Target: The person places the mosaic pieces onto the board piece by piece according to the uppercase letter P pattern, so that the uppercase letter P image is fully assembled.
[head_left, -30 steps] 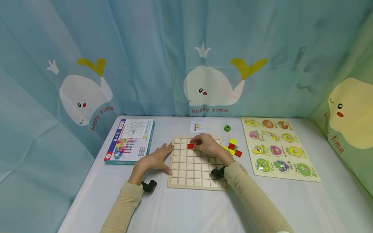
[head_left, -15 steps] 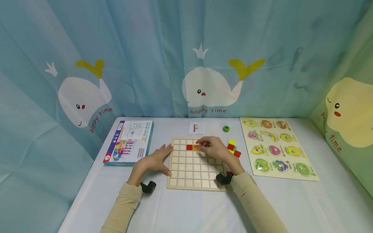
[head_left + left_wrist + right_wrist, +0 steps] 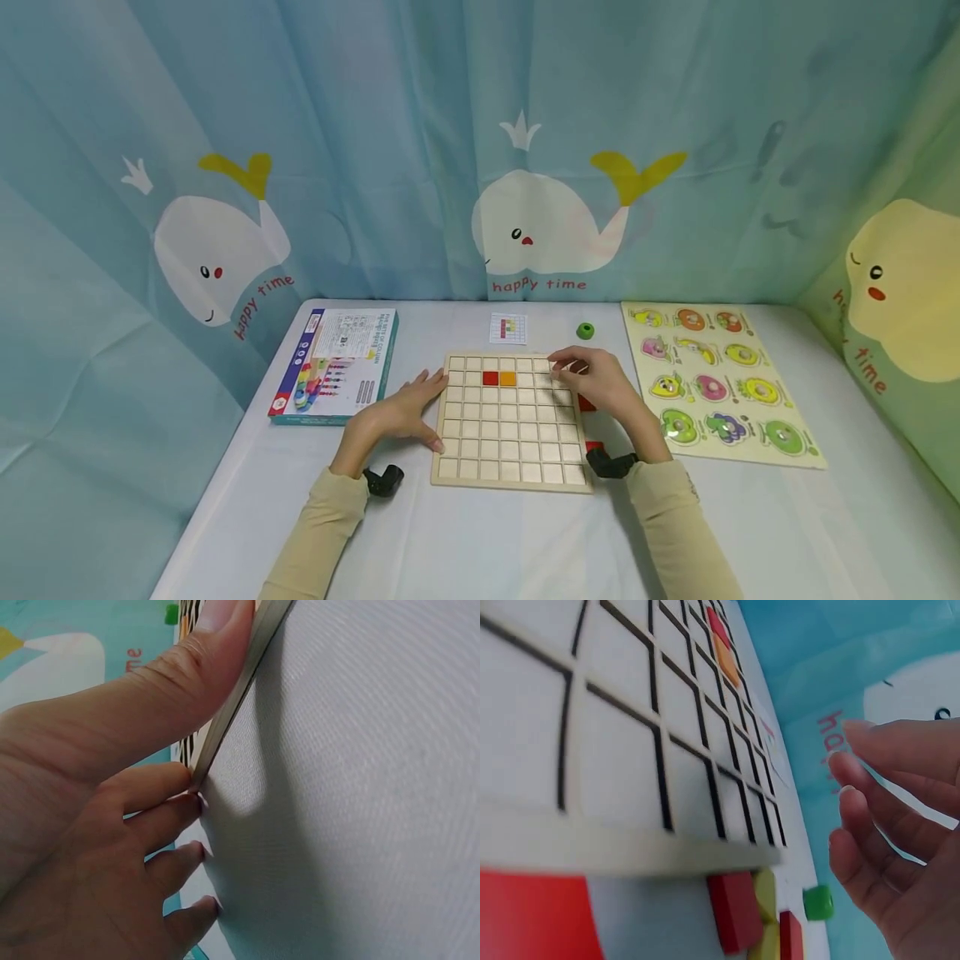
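Observation:
A wooden grid board (image 3: 510, 433) lies on the table in the head view. A red tile (image 3: 491, 378) and an orange tile (image 3: 507, 379) sit side by side in its second row from the far edge. My left hand (image 3: 397, 412) rests along the board's left edge with fingers spread, its thumb (image 3: 214, 656) on the rim. Over the far right corner hovers my right hand (image 3: 596, 379), loosely bent and holding nothing. Loose tiles lie right of the board, partly hidden by that hand; the right wrist view shows red (image 3: 735, 911) and yellow ones (image 3: 765, 896) there.
Behind the board lie a small pattern card (image 3: 508, 328) and a green bead (image 3: 585, 331). A boxed toy (image 3: 333, 367) is at the left, a fruit puzzle board (image 3: 720, 383) at the right. A whale-print curtain (image 3: 420, 167) stands behind the table.
The right hand has set the orange tile beside the red one, let go and moved right, now covering much of the tile pile. My left hand has stayed at the board's edge.

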A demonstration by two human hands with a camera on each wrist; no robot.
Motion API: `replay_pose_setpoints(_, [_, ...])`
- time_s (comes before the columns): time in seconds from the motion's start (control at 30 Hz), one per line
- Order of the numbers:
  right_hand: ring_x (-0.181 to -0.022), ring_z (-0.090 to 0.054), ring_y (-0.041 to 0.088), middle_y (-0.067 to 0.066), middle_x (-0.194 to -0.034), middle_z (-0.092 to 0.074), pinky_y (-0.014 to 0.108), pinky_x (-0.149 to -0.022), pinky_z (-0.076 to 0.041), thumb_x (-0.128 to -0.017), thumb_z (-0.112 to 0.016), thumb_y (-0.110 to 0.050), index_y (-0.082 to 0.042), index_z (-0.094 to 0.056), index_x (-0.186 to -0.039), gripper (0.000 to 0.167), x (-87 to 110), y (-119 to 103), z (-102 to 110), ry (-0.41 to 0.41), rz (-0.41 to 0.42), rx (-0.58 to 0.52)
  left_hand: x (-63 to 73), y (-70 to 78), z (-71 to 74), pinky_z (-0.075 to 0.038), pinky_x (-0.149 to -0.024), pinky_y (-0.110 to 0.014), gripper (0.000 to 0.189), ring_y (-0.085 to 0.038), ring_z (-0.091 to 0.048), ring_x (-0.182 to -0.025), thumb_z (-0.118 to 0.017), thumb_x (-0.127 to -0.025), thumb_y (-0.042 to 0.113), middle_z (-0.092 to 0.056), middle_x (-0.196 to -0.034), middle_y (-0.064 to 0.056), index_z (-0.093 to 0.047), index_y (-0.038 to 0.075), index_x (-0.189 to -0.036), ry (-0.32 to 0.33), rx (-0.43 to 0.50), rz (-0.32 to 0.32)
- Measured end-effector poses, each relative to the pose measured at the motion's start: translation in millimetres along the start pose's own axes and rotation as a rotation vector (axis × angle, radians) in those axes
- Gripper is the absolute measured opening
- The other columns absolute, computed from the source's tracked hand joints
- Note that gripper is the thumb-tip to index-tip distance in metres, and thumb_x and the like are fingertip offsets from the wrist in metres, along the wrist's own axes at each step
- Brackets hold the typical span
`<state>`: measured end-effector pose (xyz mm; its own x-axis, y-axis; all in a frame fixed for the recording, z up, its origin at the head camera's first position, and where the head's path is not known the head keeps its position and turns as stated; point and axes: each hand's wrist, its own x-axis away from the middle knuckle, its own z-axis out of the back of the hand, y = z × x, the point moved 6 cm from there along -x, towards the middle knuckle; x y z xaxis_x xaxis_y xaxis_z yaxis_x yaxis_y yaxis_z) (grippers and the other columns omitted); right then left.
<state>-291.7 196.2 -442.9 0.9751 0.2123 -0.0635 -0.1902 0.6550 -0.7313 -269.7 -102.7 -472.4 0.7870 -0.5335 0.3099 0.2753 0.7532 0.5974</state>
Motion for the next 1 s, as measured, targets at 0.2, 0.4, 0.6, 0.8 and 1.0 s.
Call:
replay_pose_setpoints(0.2, [-0.093, -0.065, 0.028, 0.013, -0.108, -0.073, 0.029, -0.068, -0.054, -0.096, -0.070, -0.015, -0.004, -0.073, -0.120, 0.026, 2.4, 13.2, 13.6, 0.020, -0.069, 0.007, 0.5, 1.2, 0.4, -0.009, -0.129, -0.058, 0.113, -0.038, -0.004, -0.160, -0.092, -0.075, 0.021, -0.012, -0.173, -0.016, -0.024, -0.002, -0.162, 0.002, 0.005, 0.002])
replay_pose_setpoints(0.4, [-0.096, -0.063, 0.030, 0.017, -0.117, -0.071, 0.030, -0.067, -0.054, -0.098, -0.069, -0.017, -0.003, -0.072, -0.121, 0.027, 5.3, 26.5, 21.3, 0.003, -0.105, 0.014, 2.2, 2.6, 3.3, -0.008, -0.129, -0.058, 0.113, -0.038, -0.003, -0.160, -0.092, -0.075, 0.021, -0.012, -0.173, -0.016, -0.023, -0.002, -0.162, -0.001, 0.011, 0.010])
replay_pose_setpoints(0.6, [-0.100, -0.063, 0.031, 0.018, -0.119, -0.072, 0.029, -0.073, -0.053, -0.098, -0.070, -0.018, -0.003, -0.073, -0.120, 0.028, 8.6, 41.4, 30.8, 0.013, -0.147, 0.029, 2.7, 3.5, 4.8, -0.007, -0.130, -0.057, 0.114, -0.039, -0.003, -0.160, -0.092, -0.075, 0.021, -0.011, -0.172, -0.017, -0.023, -0.002, -0.162, -0.007, 0.010, 0.006])
replay_pose_setpoints(0.8, [-0.098, -0.063, 0.030, 0.019, -0.116, -0.072, 0.027, -0.071, -0.053, -0.097, -0.069, -0.013, 0.000, -0.073, -0.119, 0.025, 10.5, 55.5, 34.5, 0.026, -0.194, 0.009, 2.8, 2.4, 3.2, -0.007, -0.130, -0.056, 0.113, -0.040, -0.003, -0.160, -0.092, -0.075, 0.020, -0.013, -0.172, -0.019, -0.024, -0.004, -0.161, -0.003, 0.004, -0.008])
replay_pose_setpoints(1.0, [-0.090, -0.059, 0.027, 0.020, -0.111, -0.071, 0.027, -0.067, -0.050, -0.092, -0.075, -0.012, 0.002, -0.073, -0.118, 0.029, 9.7, 62.6, 32.6, 0.048, -0.204, 0.050, 3.6, 2.8, 2.3, -0.007, -0.130, -0.057, 0.113, -0.041, -0.003, -0.159, -0.092, -0.075, 0.019, -0.012, -0.172, -0.020, -0.023, -0.005, -0.161, -0.002, 0.018, -0.010])
